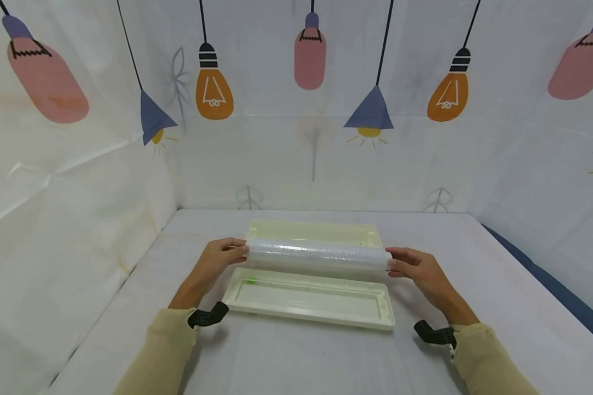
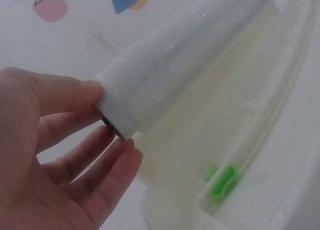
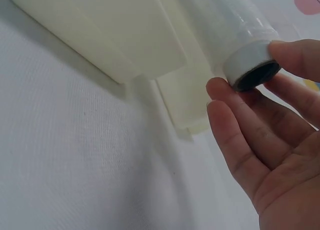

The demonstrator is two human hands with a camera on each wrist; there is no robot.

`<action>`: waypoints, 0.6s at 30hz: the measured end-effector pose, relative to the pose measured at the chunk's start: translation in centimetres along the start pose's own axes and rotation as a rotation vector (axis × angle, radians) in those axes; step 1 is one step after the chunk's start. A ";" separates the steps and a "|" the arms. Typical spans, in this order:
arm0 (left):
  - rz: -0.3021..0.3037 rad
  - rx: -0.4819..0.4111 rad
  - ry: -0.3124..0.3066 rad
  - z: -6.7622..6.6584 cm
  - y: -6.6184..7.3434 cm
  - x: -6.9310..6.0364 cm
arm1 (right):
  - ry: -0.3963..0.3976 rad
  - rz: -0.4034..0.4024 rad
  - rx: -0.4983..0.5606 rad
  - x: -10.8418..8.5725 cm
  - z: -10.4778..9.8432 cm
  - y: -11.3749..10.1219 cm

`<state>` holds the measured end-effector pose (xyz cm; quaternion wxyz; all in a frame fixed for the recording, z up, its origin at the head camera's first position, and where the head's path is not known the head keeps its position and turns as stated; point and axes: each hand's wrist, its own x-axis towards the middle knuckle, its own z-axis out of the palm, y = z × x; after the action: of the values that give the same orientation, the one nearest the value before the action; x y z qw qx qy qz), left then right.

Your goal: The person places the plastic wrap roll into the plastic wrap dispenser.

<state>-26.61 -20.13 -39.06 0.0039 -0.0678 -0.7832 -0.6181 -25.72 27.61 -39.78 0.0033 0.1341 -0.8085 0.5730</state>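
Observation:
A roll of plastic wrap [image 1: 316,255] is held level between both hands, above a long cream dispenser box. My left hand [image 1: 223,257] grips its left end, thumb on top and fingers underneath. The right hand [image 1: 417,269] grips the opposite end in the same way; the hollow core of the roll [image 3: 257,76] shows in the right wrist view. Behind and below the roll lies one cream tray-like half [image 1: 316,230]. The other half [image 1: 306,304] is nearer, with a small green slider [image 2: 224,183] on its rail at the left.
Both box halves rest on a white-covered table [image 1: 296,362]. A white curtain [image 1: 267,153] printed with lamps and bulbs hangs behind the table and at both sides. Black wrist mounts [image 1: 208,315] sit at both sleeves.

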 end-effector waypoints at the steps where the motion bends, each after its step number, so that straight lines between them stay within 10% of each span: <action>1: 0.002 -0.005 -0.003 0.0 0.0 0.0 | -0.002 -0.001 0.008 0.0 0.0 -0.1; 18: 0.080 -0.093 -0.038 0.1 0.8 0.6 | 0.059 0.002 -0.022 0.3 0.0 -0.9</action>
<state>-27.13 -19.76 -38.30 0.0108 -0.1108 -0.7501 -0.6519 -25.85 27.23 -38.93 0.0279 0.1161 -0.8145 0.5677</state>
